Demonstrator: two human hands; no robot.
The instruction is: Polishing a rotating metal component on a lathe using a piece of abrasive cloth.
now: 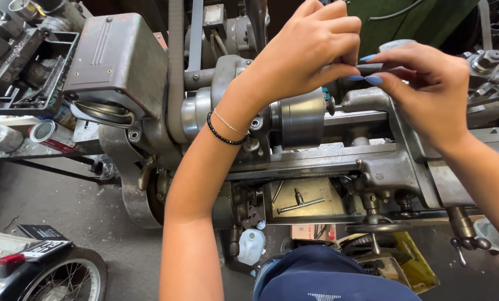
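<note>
Left hand (308, 53) is up over the lathe (316, 161), fingers curled in loosely with the tips pointing right. Can't tell if it's pinching anything, the fingertips hide whatever's there. There's a black bead bracelet (223, 135) plus a thin chain on that wrist. Right hand (427, 89) sits just to the right, thumb and first finger pinched together almost touching the left fingertips, though I can't see anything between them.

Right under the left hand is the round steel chuck (299, 118), and the tool post (366, 99) is below the spot where the hands meet. Nearer, a chuck key (299, 203) lies in the chip tray (338, 192), with a handwheel (376, 227) just right of it. Far left there's a grey belt cover (118, 61) and a black parts tray (29, 72). A motorbike wheel (65, 276) pokes in at the near left on the floor (65, 206).
</note>
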